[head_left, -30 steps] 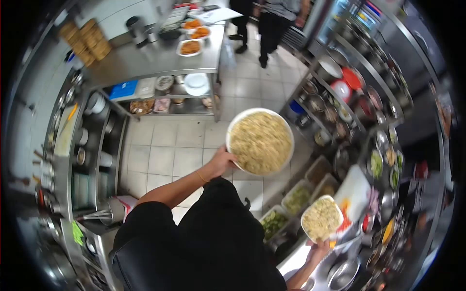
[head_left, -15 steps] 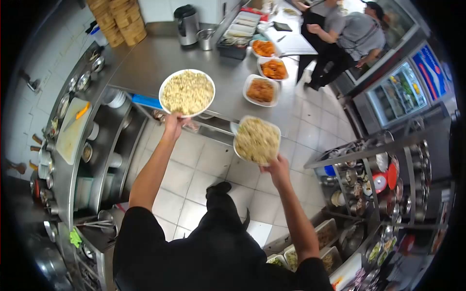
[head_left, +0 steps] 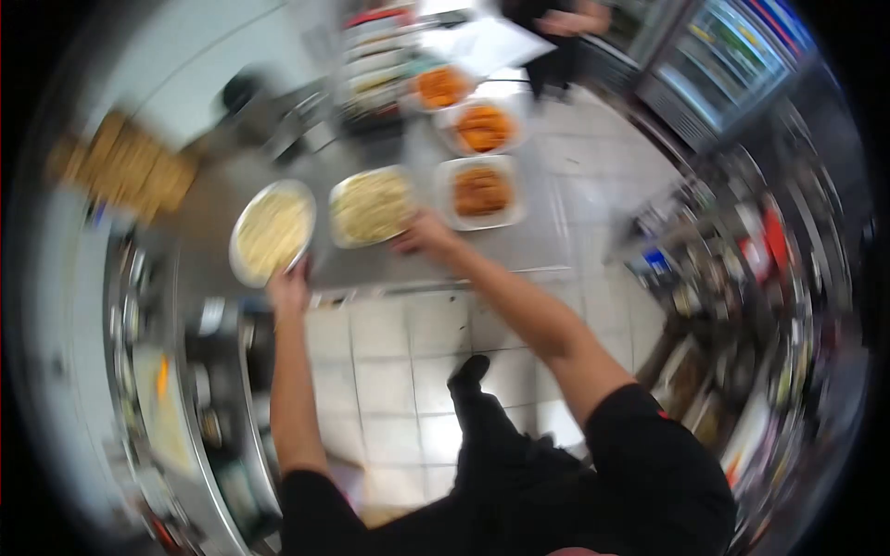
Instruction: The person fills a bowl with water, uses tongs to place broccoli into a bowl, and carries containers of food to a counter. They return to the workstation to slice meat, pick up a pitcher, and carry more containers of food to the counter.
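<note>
My left hand (head_left: pixel 289 285) grips the lower rim of a round white bowl (head_left: pixel 273 232) full of pale yellow, crumbly food. My right hand (head_left: pixel 428 233) holds the lower right corner of a squarish white bowl (head_left: pixel 372 206) of similar pale food. Both bowls are over the steel counter (head_left: pixel 213 241); motion blur hides whether they rest on it. Just right of the squarish bowl is a white bowl with red-brown food (head_left: pixel 481 192). Behind it are two more bowls, one with orange pieces (head_left: pixel 484 128) and one with orange food (head_left: pixel 440 87).
Bamboo steamers (head_left: pixel 139 171) are at the left back, near a dark-lidded metal jug (head_left: pixel 250 107). A dark rack of trays (head_left: pixel 375 65) stands behind the bowls. Another person's hand (head_left: pixel 565 22) shows at the top. Shelves of cookware (head_left: pixel 732 250) line the right; a cutting board (head_left: pixel 165 408) lies left.
The squarish bowl in my right hand has moved from over the floor to over the counter, beside the orange dishes. My left hand's bowl has shifted left and down. The view has turned.
</note>
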The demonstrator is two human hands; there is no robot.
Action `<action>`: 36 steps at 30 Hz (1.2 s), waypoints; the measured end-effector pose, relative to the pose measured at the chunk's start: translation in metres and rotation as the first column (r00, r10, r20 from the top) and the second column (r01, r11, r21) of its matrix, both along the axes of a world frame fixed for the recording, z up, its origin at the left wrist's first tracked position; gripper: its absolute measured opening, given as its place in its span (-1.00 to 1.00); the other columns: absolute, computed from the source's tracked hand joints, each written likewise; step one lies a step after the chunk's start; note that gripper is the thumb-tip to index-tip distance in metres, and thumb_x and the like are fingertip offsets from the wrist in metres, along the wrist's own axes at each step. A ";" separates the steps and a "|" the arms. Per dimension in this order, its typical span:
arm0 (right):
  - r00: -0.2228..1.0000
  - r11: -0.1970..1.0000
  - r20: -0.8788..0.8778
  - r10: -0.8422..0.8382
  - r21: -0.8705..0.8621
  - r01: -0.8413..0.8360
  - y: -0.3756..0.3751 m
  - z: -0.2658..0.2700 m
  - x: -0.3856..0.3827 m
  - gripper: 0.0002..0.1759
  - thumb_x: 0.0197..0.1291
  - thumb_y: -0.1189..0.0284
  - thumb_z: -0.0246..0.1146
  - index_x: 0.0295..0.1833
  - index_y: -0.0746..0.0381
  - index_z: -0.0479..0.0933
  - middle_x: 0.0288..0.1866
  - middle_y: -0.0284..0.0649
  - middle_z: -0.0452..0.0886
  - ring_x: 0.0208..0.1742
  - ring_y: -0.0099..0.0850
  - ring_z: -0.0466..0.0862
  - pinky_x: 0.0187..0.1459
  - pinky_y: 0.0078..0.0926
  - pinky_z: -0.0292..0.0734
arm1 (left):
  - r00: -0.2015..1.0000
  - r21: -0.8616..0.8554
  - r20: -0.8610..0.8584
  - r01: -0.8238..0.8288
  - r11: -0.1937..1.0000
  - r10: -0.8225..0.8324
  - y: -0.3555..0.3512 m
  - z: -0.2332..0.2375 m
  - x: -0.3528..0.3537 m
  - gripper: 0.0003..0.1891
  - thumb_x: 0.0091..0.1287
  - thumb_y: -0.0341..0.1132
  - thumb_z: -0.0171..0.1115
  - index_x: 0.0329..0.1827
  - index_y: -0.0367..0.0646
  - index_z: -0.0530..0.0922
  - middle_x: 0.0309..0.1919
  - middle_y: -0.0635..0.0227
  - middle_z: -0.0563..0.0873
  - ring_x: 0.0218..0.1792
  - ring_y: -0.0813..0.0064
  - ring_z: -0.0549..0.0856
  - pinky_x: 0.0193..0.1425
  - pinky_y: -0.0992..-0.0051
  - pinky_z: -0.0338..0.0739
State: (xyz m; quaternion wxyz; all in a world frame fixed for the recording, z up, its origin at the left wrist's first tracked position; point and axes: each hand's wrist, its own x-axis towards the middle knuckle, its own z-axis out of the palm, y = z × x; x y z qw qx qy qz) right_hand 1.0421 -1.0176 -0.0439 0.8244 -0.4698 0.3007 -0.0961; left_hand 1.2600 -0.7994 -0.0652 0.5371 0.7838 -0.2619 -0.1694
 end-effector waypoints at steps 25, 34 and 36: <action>-0.579 -0.333 0.287 -0.763 -0.942 -0.027 0.771 0.050 -1.021 -0.75 0.16 0.34 0.08 -0.13 0.25 0.50 -0.43 -0.24 0.61 -0.52 -0.53 0.53 -0.47 -0.58 0.41 | 0.043 0.318 -0.742 0.901 -0.295 -0.669 0.002 -0.103 -0.688 -0.68 0.34 -0.33 0.01 0.13 -0.16 0.36 -0.22 0.12 0.67 -0.34 0.37 0.69 -0.39 0.63 0.53; -0.905 -0.906 0.095 -0.415 0.045 0.421 0.982 -0.082 -1.254 -0.40 0.32 0.19 0.01 0.26 0.45 0.16 0.14 0.24 0.42 0.14 0.05 0.50 0.12 -0.13 0.49 | -0.218 0.502 -0.505 0.712 -0.490 -0.835 0.140 -0.038 -0.761 -0.54 0.24 -0.39 0.07 0.23 -0.21 0.29 -0.30 0.25 0.70 -0.35 0.48 0.70 -0.35 0.55 0.54; -0.893 -0.915 0.198 -0.404 -0.087 0.394 0.974 -0.088 -1.273 -0.56 0.24 0.36 0.15 0.16 0.39 0.36 0.07 -0.04 0.52 0.01 -0.19 0.59 -0.05 -0.33 0.59 | -0.247 0.453 -0.449 0.766 -0.456 -0.859 0.149 -0.027 -0.767 -0.55 0.21 -0.46 0.05 0.20 -0.21 0.31 -0.34 0.24 0.69 -0.38 0.47 0.69 -0.32 0.53 0.56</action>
